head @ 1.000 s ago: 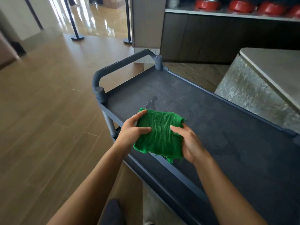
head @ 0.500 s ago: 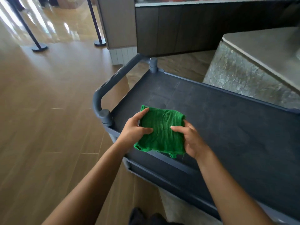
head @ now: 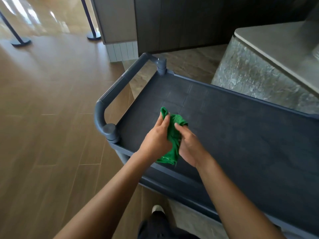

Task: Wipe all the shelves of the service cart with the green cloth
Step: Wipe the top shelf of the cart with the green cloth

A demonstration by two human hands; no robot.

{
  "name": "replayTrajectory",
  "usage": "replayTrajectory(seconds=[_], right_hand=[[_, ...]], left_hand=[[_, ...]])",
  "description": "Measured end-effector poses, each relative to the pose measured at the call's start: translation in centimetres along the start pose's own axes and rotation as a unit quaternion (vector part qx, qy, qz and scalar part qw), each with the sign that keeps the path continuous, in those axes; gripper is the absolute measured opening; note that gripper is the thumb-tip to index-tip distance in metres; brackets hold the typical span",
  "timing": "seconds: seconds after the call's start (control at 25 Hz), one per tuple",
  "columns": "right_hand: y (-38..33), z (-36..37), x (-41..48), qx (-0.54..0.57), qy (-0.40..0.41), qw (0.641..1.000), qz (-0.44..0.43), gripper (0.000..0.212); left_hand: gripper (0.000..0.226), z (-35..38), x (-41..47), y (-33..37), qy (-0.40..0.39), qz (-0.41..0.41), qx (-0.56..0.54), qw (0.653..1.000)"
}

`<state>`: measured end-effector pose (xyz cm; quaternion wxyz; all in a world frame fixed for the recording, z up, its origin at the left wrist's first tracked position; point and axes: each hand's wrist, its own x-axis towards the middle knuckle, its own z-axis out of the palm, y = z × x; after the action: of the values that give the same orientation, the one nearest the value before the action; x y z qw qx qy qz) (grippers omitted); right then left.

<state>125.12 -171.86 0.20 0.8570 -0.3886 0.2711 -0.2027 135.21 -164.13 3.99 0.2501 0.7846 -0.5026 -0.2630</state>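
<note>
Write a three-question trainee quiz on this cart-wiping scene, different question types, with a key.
1. True or false: the green cloth lies spread flat on the top shelf.
2. Which hands grip the cloth? A) left hand only B) right hand only C) both
3. Fill in: the cart handle is on the person's ____ side.

Key: 1 false, it is bunched between the hands. 2 C. 3 left.

Dark textured top shelf of grey service cart on wooden floor.
</note>
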Motion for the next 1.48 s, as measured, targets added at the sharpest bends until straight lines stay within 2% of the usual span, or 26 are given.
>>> replayTrajectory(seconds=[0.12,0.28,0.4,0.6,0.68,0.84,1.0,1.16,1.36,1.48], right_hand=[[0.1,0.0,1.2,0.035,0.021,0.999,0.028,0.054],[-0.2,-0.8,2.0,0.067,0.039,0.996,0.048,0.057],[-0.6,-1.3,2.4,0.084,0.042,0.995,0.036,0.060],[-0.9,-1.1,3.0,0.075,0.040,0.996,0.040,0.052],[-1.1,-0.9,3.1,0.081,0.052,0.994,0.043,0.051],[-1.0,-0.5,3.5,0.092,0.079,0.993,0.012,0.033],[-0.9,0.7,3.8,0.067,0.108,0.992,-0.014,0.036],[-0.4,1.9,4.5,0.037,0.165,0.985,-0.026,0.033],[0.7,3.5,5.1,-0.002,0.201,0.979,-0.039,0.030],[1.1,4.2,5.3,-0.058,0.227,0.971,-0.052,0.029]], left_hand=[[0.083,1.4,0.8,1.7,-0.009,-0.015,0.072,0.997],[0.090,2.6,2.2,2.9,-0.046,-0.028,0.102,0.993],[0.089,2.2,2.7,2.8,-0.031,-0.031,0.045,0.998],[0.075,0.6,3.5,1.7,0.026,-0.065,-0.032,0.997],[0.067,0.2,3.8,1.0,0.052,-0.062,-0.078,0.994],[0.057,-0.5,4.4,-0.7,0.081,-0.047,-0.148,0.985],[0.051,-2.3,4.8,-2.8,0.091,-0.030,-0.207,0.974],[0.044,-5.8,5.1,-6.8,0.134,0.020,-0.084,0.987],[0.040,-8.6,5.3,-11.5,0.120,0.054,0.007,0.991],[0.040,-8.9,5.4,-13.2,0.086,0.081,0.070,0.991]])
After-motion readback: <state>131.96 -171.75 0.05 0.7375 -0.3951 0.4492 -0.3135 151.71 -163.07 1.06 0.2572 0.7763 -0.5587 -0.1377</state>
